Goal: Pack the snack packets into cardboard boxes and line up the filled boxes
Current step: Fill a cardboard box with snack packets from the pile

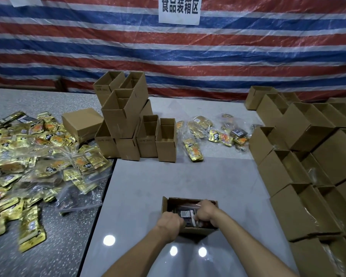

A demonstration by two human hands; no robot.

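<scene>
A small open cardboard box (pixel 166 204) sits on the pale table in front of me with dark snack packets (pixel 185 213) inside. My left hand (pixel 170 220) is at the box's near left edge, fingers curled down onto the packets. From the right, my right hand (pixel 205 211) reaches into the box, its fingers curled around the packets. A large heap of gold snack packets (pixel 28 156) lies on the speckled table to the left. More packets in clear bags (pixel 212 134) lie at the middle back.
A stack of empty open boxes (pixel 126 116) stands at the back centre. Rows of boxes (pixel 308 156), some showing plastic inside, line the right side. A striped tarp with a white sign (pixel 179 9) hangs behind. Bare grey tabletop (pixel 168 176) lies between the stacks and my box.
</scene>
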